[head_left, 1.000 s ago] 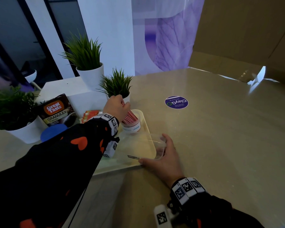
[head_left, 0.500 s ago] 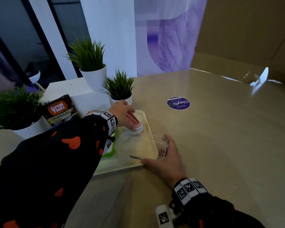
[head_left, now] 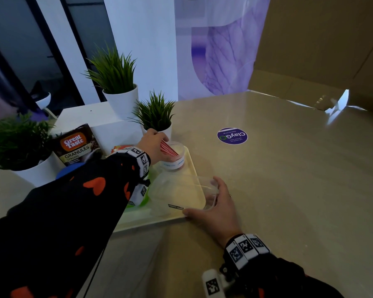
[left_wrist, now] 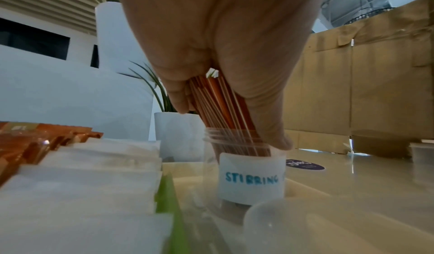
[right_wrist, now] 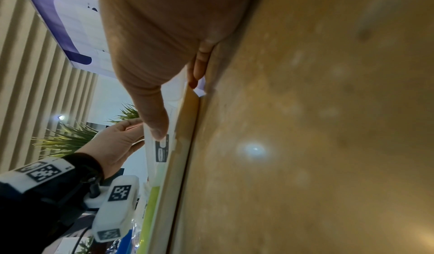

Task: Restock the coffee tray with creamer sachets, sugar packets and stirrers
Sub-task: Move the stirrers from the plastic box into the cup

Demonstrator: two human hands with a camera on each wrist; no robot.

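We've got a pale cream rectangular plastic tray (head_left: 197, 168) sitting flat on the tabletop. At its far corner stands a small clear plastic jar (left_wrist: 251, 176) with a white label reading "STIRRING", upright, and a bundle of thin red-and-white stirrers (left_wrist: 225, 113) leans tilted with its lower ends inside it. A clear plastic tub (head_left: 181, 194) lies on the tray's near right corner. Flat white sachets (left_wrist: 77, 180) lie stacked left of the jar, with orange-brown packets (left_wrist: 35, 139) behind them.
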